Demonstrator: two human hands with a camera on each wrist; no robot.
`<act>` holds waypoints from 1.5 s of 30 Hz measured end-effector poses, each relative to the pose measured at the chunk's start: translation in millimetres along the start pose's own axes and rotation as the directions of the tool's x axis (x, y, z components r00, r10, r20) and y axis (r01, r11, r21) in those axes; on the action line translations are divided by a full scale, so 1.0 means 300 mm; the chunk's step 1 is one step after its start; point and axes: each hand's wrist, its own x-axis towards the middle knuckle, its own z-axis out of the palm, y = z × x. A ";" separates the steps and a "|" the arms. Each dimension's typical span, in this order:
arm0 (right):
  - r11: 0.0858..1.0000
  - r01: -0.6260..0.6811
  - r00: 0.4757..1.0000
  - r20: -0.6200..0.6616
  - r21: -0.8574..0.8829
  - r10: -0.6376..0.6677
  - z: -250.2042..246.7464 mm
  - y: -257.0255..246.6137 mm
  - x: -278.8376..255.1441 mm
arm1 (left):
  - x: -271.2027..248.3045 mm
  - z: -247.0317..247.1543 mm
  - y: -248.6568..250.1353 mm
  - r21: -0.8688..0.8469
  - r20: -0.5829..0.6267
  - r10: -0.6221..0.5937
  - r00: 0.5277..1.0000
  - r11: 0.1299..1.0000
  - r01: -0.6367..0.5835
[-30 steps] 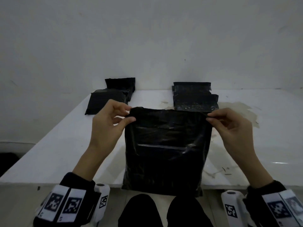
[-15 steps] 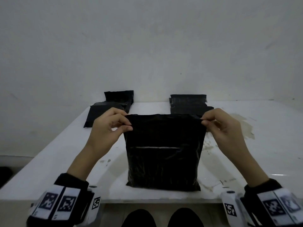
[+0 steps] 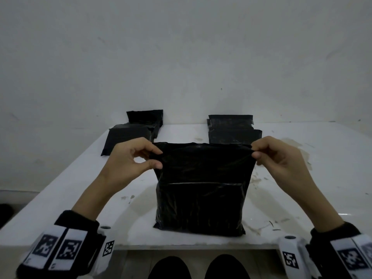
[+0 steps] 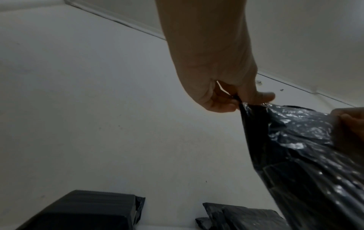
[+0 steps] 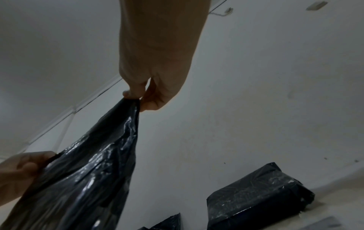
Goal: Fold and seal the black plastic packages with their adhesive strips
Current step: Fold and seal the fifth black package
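Left hand: the left hand (image 3: 132,158) was raised above the white surface (image 3: 60,198), forearm angled up from the lower left, thumb and curled fingers pinching the top left corner of the glossy black plastic package (image 3: 201,188); the left wrist view showed the same pinch (image 4: 222,93) on the crinkled film (image 4: 295,140).
Left pile: a stack of flat black plastic bags (image 3: 130,137) lay near the far left edge of the surface, behind the left hand and apart from it.
Held package: it stood upright at the near middle of the surface, its bottom resting just inside the near edge, its top edge stretched taut between the two hands; a horizontal crease ran across its middle.
Right pile: a second stack of black bags (image 3: 233,129) lay by the wall, directly behind the package's top right.
Right hand: the right hand (image 3: 281,160) mirrored the left, thumb and forefinger pinching the top right corner, seen close in the right wrist view (image 5: 153,93).
Open room: bare, stained surface stretched away to the right of the right hand.
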 end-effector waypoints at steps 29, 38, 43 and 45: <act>0.906 -0.261 0.837 0.389 -0.332 0.384 -0.014 -0.138 0.195 | 0.119 -0.051 0.081 0.163 0.153 -0.251 0.956 0.960 0.226; 0.893 -0.289 0.815 0.400 -0.346 0.419 -0.024 -0.152 0.188 | 0.121 -0.046 0.102 0.124 0.137 -0.285 0.949 0.955 0.269; 0.879 -0.308 0.832 0.344 -0.364 0.434 -0.013 -0.146 0.197 | 0.147 -0.034 0.101 0.113 0.122 -0.318 0.940 0.946 0.305; 0.876 -0.314 0.824 0.353 -0.367 0.443 -0.012 -0.143 0.196 | 0.152 -0.028 0.101 0.123 0.148 -0.328 0.933 0.942 0.312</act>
